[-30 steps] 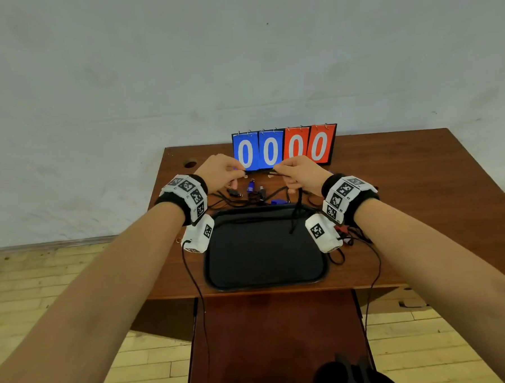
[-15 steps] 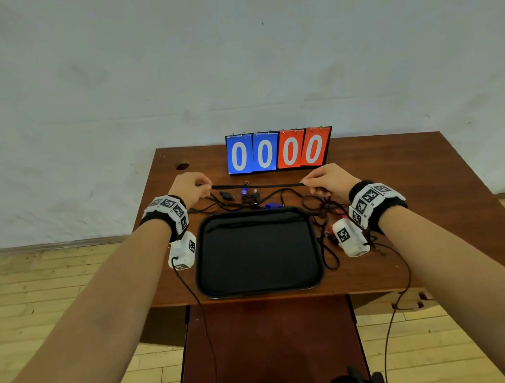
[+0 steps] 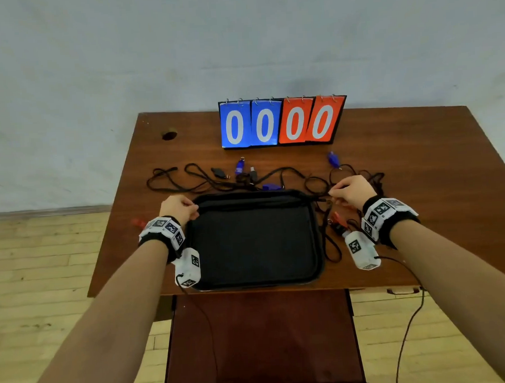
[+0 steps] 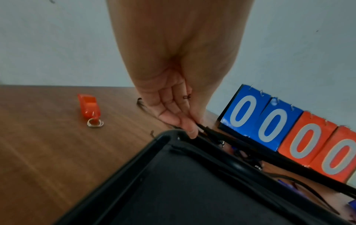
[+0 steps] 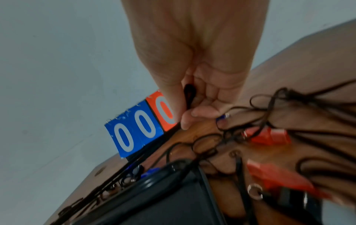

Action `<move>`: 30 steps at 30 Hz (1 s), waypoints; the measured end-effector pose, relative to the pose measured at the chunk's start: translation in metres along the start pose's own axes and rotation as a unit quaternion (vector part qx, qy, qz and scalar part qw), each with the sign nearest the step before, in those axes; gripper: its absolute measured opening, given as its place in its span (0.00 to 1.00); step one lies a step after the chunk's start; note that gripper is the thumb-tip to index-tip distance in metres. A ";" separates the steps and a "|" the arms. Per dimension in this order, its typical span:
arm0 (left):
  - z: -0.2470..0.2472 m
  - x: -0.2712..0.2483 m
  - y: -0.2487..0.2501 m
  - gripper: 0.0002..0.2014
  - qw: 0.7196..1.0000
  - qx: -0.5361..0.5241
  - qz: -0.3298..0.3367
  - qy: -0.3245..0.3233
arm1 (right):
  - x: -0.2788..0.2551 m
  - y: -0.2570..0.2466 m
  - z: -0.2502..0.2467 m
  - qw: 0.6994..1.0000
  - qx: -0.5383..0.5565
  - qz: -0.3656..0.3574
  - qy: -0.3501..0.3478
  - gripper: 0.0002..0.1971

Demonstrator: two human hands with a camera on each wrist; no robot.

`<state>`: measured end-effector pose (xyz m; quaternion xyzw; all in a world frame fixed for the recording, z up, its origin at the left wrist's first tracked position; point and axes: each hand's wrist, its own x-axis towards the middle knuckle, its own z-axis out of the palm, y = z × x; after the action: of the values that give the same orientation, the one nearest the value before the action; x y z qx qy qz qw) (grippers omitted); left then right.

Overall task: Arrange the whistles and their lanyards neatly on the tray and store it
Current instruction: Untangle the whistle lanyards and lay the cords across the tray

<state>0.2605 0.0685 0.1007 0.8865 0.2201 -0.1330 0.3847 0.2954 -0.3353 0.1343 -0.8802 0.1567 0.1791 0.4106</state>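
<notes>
A black tray [image 3: 256, 282] lies at the front middle of the brown table. A black lanyard [image 3: 254, 202] is stretched taut across the tray's far edge. My left hand [image 3: 179, 209] pinches its left end at the tray's far left corner [image 4: 173, 134], and my right hand [image 3: 351, 190] pinches its right end [image 5: 189, 97] past the far right corner. Blue whistles [image 3: 240, 166] and tangled black lanyards [image 3: 180, 180] lie behind the tray. Red whistles [image 5: 269, 137] sit in a lanyard tangle right of the tray. One orange whistle [image 4: 89, 107] lies left of my left hand.
A flip scoreboard [image 3: 282, 122] showing 0000 stands at the table's back edge against the wall. A round cable hole [image 3: 169, 135] is at the back left. A lower shelf [image 3: 259, 337] sits under the table front. Wrist camera cables hang off the front edge.
Both hands moved apart, then came down and toward me with the lanyard stretched between them. It went from above the whistles to the tray's far edge.
</notes>
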 end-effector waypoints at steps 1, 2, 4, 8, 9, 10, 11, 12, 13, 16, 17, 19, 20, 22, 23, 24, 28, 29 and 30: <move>0.005 0.003 -0.006 0.07 1.000 0.008 -0.011 0.002 | 0.004 0.004 0.006 1.000 -0.010 0.001 0.005 0.07; 0.008 0.006 -0.011 0.07 0.999 0.030 -0.019 0.004 | 0.009 0.007 0.013 1.000 -0.013 0.010 0.004 0.06; 0.012 0.009 -0.019 0.05 0.996 0.086 -0.032 0.013 | 0.017 0.014 0.026 1.000 -0.003 0.026 -0.008 0.05; 0.019 0.015 -0.034 0.08 0.994 0.087 -0.040 0.045 | 0.032 0.028 0.047 0.997 0.028 0.058 -0.029 0.04; 0.021 0.016 -0.035 0.11 0.995 0.077 -0.043 0.056 | 0.035 0.031 0.051 0.997 0.037 0.065 -0.031 0.06; 0.021 0.017 -0.035 0.13 0.994 0.070 -0.048 0.065 | 0.038 0.034 0.053 0.996 0.046 0.073 -0.032 0.09; 0.021 0.018 -0.034 0.16 0.994 0.069 -0.056 0.069 | 0.041 0.036 0.054 0.995 0.057 0.080 -0.032 0.13; 0.021 0.020 -0.034 0.16 0.993 0.075 -0.063 0.068 | 0.043 0.039 0.055 0.993 0.068 0.087 -0.032 0.16; 0.020 0.022 -0.033 0.16 0.992 0.084 -0.068 0.065 | 0.045 0.041 0.056 0.992 0.080 0.090 -0.029 0.19; 0.016 0.026 -0.032 0.14 0.991 0.091 -0.083 0.056 | 0.048 0.045 0.057 0.990 0.106 0.088 -0.015 0.24; 0.015 0.026 -0.032 0.14 0.991 0.091 -0.086 0.052 | 0.047 0.044 0.056 0.990 0.116 0.082 -0.019 0.25; 0.014 0.026 -0.033 0.11 0.991 0.094 -0.083 0.052 | 0.047 0.043 0.055 0.989 0.129 0.072 -0.025 0.26; 0.012 0.024 -0.031 0.09 0.991 0.098 -0.076 0.060 | 0.047 0.041 0.054 0.989 0.131 0.066 -0.025 0.26; 0.014 0.022 -0.032 0.08 0.989 0.114 -0.036 0.089 | 0.047 0.038 0.054 0.988 0.136 0.062 -0.027 0.26; 0.015 0.021 -0.034 0.09 0.987 0.129 -0.004 0.093 | 0.048 0.037 0.054 0.988 0.138 0.063 -0.031 0.27; 0.017 0.020 -0.035 0.10 0.985 0.152 0.025 0.079 | 0.048 0.037 0.056 0.988 0.137 0.066 -0.036 0.27; 0.028 0.019 -0.041 0.13 0.973 0.224 0.055 0.031 | 0.049 0.037 0.059 0.988 0.128 0.077 -0.047 0.24; 0.031 0.019 -0.042 0.12 0.976 0.207 0.050 0.037 | 0.050 0.038 0.059 0.987 0.128 0.079 -0.049 0.21; 0.032 0.019 -0.045 0.10 0.981 0.186 0.045 0.042 | 0.050 0.038 0.059 0.987 0.129 0.081 -0.049 0.18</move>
<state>0.2525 0.0769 0.0439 0.9562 0.1677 -0.1172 0.2095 0.3128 -0.3196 0.0516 -0.7942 0.2292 0.2333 0.5121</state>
